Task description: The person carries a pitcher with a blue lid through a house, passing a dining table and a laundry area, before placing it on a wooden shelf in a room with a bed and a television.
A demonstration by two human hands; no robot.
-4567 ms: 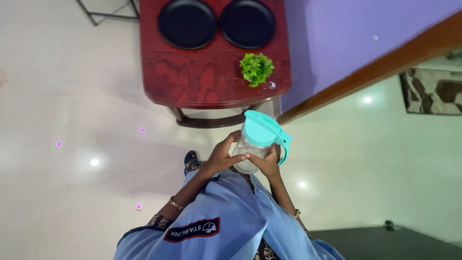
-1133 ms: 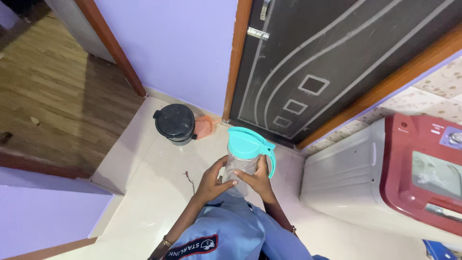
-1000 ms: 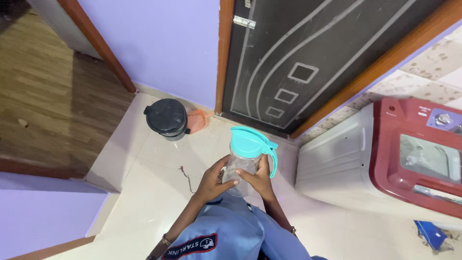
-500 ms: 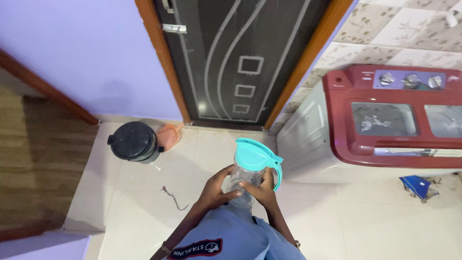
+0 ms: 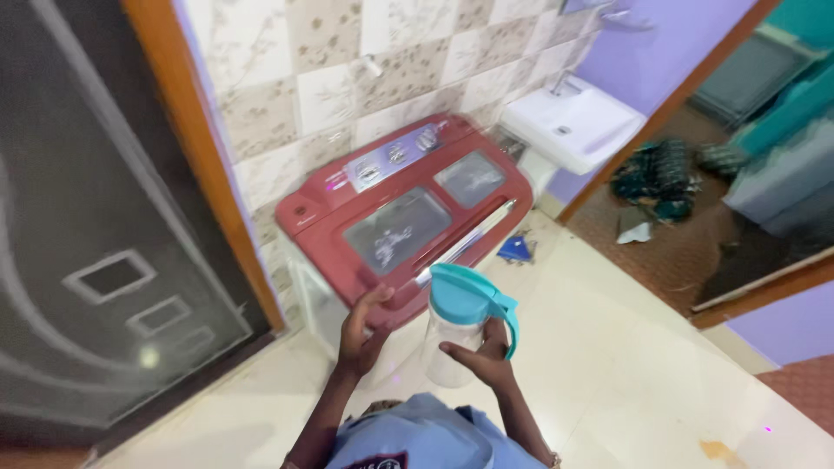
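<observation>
View swings from door to washer (image 5: 391,234); jug (image 5: 460,326) upright between both hands, right hand (image 5: 482,360) wrapped on its body and nearer, left hand (image 5: 360,330) spread, fingers barely touching its side.

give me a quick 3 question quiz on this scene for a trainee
1. True or false: both hands touch the jug.
2. What colour is the jug's lid? A teal, B red, C black.
3. Which appliance stands behind the jug?

Key:
1. False. The right hand holds it; the left hand is open beside it, apart.
2. A.
3. The red-topped washing machine, left of the white sink.
</observation>
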